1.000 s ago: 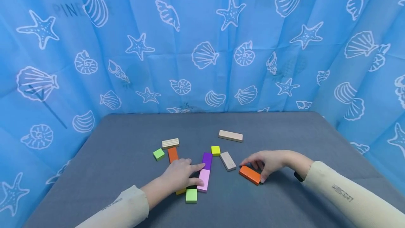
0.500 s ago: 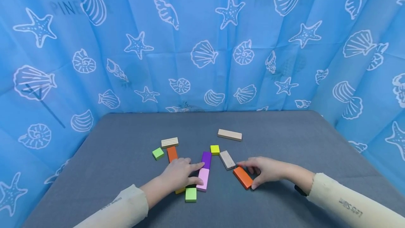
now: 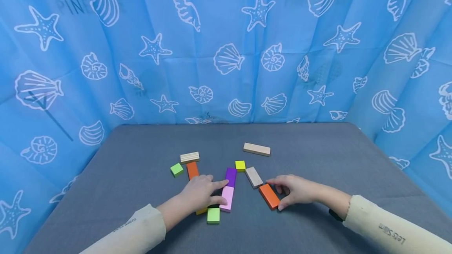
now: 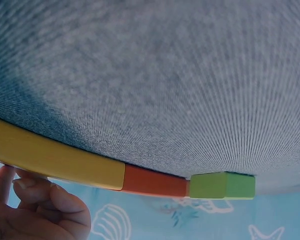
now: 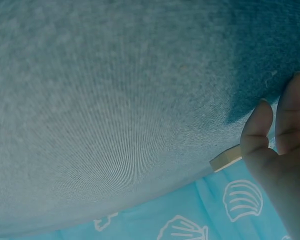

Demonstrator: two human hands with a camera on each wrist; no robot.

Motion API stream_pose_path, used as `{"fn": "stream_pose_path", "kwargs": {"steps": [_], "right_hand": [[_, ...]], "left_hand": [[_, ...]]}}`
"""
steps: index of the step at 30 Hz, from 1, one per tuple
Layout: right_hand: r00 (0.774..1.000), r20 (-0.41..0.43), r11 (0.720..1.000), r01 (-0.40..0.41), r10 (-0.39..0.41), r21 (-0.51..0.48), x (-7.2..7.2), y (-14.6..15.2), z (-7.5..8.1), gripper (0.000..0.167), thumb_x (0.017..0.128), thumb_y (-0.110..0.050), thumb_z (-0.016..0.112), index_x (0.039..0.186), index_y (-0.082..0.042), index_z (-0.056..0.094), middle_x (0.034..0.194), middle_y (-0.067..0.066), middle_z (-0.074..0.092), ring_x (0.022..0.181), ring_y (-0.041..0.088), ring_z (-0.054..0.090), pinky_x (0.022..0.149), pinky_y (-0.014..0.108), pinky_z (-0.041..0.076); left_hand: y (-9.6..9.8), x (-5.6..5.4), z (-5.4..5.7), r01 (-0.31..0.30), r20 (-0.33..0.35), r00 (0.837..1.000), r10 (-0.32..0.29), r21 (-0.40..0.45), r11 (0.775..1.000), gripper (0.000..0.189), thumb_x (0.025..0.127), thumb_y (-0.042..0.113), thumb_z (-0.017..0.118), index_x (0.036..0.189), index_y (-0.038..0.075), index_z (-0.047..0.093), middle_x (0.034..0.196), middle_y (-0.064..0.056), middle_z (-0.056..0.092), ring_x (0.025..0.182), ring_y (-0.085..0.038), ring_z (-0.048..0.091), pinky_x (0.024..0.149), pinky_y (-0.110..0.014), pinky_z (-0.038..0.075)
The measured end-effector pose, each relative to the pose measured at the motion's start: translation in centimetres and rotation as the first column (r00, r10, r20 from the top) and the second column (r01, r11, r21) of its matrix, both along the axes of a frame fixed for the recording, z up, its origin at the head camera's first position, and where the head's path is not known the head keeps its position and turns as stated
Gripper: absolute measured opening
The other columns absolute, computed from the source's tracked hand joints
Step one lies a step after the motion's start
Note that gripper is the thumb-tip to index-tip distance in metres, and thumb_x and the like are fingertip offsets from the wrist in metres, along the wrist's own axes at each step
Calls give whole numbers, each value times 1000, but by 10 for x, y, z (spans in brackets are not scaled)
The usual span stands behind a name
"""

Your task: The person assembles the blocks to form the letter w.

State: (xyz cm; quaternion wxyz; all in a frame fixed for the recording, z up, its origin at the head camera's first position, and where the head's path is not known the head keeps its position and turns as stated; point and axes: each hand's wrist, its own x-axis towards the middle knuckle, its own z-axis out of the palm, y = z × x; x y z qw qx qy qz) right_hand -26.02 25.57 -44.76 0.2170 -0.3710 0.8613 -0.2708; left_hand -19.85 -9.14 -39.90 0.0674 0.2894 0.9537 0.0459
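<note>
In the head view, my left hand reaches over a group of wooden blocks. Its forefinger touches the purple block and its thumb the pink block, which lie end to end. Under that hand, a yellow block and a red-orange block form a row, seen in the left wrist view. My right hand pinches a bright orange block between forefinger and thumb at its two ends. That block's far end meets the plain wooden block. A black block is mostly hidden beneath the left hand.
A small yellow block sits beside the purple one. Light green blocks lie at the far left and the near side. Behind them are a striped wooden block and a long plain strip. A blue curtain hangs behind the grey table.
My right hand has slid the orange block leftward and turned it, bringing it up to the plain wooden block. The left hand has stayed in place on the purple and pink blocks.
</note>
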Motion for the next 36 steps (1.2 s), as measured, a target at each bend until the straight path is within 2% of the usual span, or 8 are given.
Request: {"fn": "stream_pose_path", "kwargs": {"steps": [4, 6, 9, 18, 25, 36], "right_hand": [[999, -22, 999, -39, 38, -26, 25, -18, 42, 71, 80, -34, 80, 134, 3, 53, 88, -6, 51, 74, 8, 47, 60, 27, 40], [1000, -7, 1000, -16, 16, -7, 32, -25, 54, 72, 80, -33, 81, 133, 6, 53, 87, -6, 51, 74, 8, 47, 61, 27, 40], [1000, 15, 1000, 27, -27, 14, 38, -31, 61, 72, 78, -30, 82, 133, 6, 53, 86, -6, 51, 74, 8, 47, 62, 25, 39], [999, -6, 999, 40, -40, -2, 40, -35, 61, 67, 79, -27, 82, 130, 7, 56, 83, -7, 51, 68, 5, 46, 59, 23, 39], [999, -34, 1000, 16, -15, 11, 41, -36, 60, 61, 79, -27, 82, 124, 8, 61, 80, -9, 52, 67, 3, 46, 58, 22, 39], [994, -105, 999, 34, -35, -3, 46, -41, 59, 54, 79, -28, 82, 115, 8, 65, 73, -11, 52, 62, 0, 44, 56, 22, 39]], "left_hand": [[1, 0, 0, 0, -5, 1000, 0, -8, 1000, 65, 85, 60, 63, 141, 30, 53, 76, 0, 47, 66, -13, 41, 59, -27, 32], [1, 0, 0, -2, -5, 1000, 2, -13, 1000, 65, 85, 60, 63, 141, 30, 53, 76, 0, 47, 66, -13, 41, 59, -27, 32], [1, 0, 1, -6, -3, 1000, 6, -18, 1000, 65, 84, 60, 62, 141, 30, 53, 77, 0, 48, 67, -13, 41, 59, -27, 32], [1, 2, 3, -29, 9, 1000, 29, -11, 1000, 65, 84, 60, 63, 141, 31, 53, 87, -3, 56, 72, -15, 44, 64, -29, 36], [1, 1, 2, -23, 12, 1000, 23, -6, 1000, 65, 84, 60, 63, 141, 31, 53, 87, -3, 55, 72, -14, 45, 64, -29, 37], [1, 1, 2, -24, 27, 999, 24, -1, 1000, 65, 85, 60, 62, 142, 31, 53, 91, -5, 58, 75, -15, 47, 67, -30, 39]]}}
